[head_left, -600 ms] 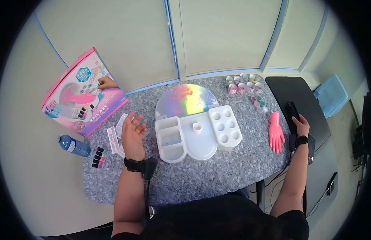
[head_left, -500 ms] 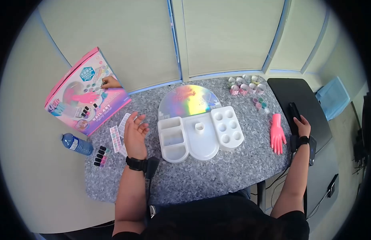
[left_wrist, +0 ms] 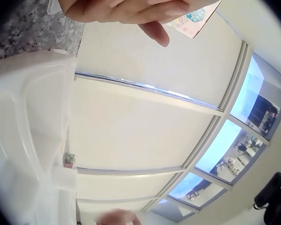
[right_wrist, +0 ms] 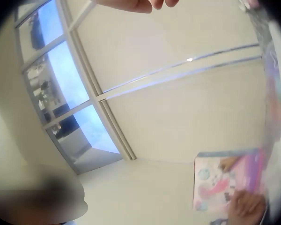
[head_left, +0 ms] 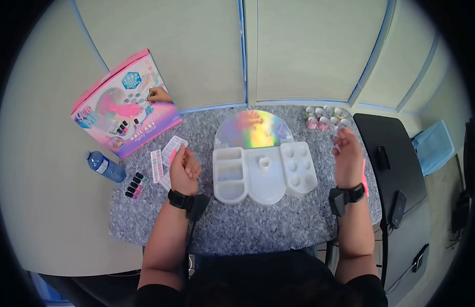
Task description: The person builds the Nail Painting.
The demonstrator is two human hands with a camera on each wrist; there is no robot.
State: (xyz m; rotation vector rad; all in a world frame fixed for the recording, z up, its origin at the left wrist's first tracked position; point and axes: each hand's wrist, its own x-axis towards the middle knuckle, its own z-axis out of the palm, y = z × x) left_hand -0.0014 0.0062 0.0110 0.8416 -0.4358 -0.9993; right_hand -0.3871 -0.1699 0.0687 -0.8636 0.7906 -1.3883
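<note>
My left hand is raised over the left of the speckled table, fingers loosely curled, with nothing in it. Beside it lie a gem tray with small coloured pieces and a clear compartment tray. My right hand, also holding nothing, hovers at the table's right side with bent fingers. Its wrist partly covers a pink model hand. Between my hands stands a white nail-art station with compartments, a six-well side and a shiny rainbow back panel. In the left wrist view the station's white plastic shows close up.
A printed nail-art box stands at the back left, with a water bottle and several small black-capped polish bottles before it. Several small jars sit back right. A dark side table bears a black device and a phone.
My right hand has let go of the black device on the side table and moved left, over the speckled table. The head view has shifted; my left hand keeps its loose pose.
</note>
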